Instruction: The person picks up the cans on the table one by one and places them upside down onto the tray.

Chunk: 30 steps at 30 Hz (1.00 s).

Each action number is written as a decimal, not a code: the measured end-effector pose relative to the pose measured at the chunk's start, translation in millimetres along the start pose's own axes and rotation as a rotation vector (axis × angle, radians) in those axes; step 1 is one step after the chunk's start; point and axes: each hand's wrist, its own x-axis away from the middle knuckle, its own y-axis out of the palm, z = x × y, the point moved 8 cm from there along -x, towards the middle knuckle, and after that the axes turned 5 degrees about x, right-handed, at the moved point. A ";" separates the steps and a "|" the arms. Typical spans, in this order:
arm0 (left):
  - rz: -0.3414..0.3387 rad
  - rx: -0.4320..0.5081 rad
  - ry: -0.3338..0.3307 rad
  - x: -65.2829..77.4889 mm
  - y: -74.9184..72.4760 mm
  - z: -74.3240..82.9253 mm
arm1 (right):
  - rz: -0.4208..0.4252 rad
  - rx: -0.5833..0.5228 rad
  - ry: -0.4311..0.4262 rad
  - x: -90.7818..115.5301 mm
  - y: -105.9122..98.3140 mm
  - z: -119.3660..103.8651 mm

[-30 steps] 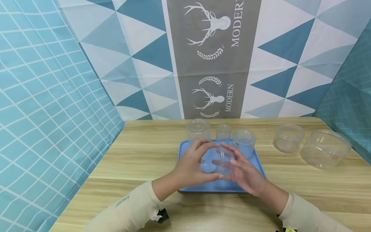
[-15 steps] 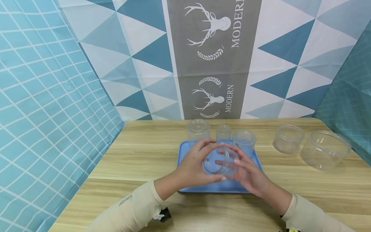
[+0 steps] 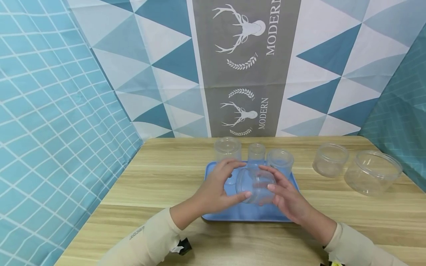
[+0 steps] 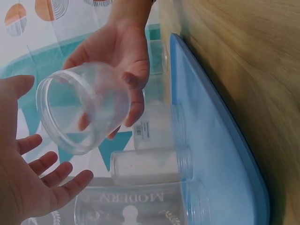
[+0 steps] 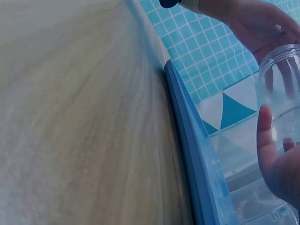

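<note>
A clear plastic jar is held tilted on its side above the blue tray. My right hand grips it by the base end, fingers and thumb round its wall. The jar's threaded open mouth faces my left hand. In the left wrist view the left hand's fingers are spread and stand apart from the rim. Behind the hands, a large clear jar, a narrow one and a medium one stand on the tray, rims down.
On the wooden table to the right are two more clear containers, a smaller one and a wide one. A patterned cloth hangs behind the table. Blue gridded cloth covers the left side.
A second ago both hands held the jar, the left round its rim end. The left fingers have since spread and come off it, while the right hand keeps its grip.
</note>
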 end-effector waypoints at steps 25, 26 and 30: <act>-0.003 -0.037 -0.048 6.0 -8.0 -17.9 | 0.257 0.794 0.092 0.4 -16.0 -9.7; -0.004 -0.034 -0.050 6.3 -7.5 -18.8 | 0.257 0.823 0.097 0.9 -16.9 -10.5; -0.012 -0.036 -0.053 7.8 -6.2 -20.4 | 0.258 0.956 0.076 2.0 -19.9 -16.7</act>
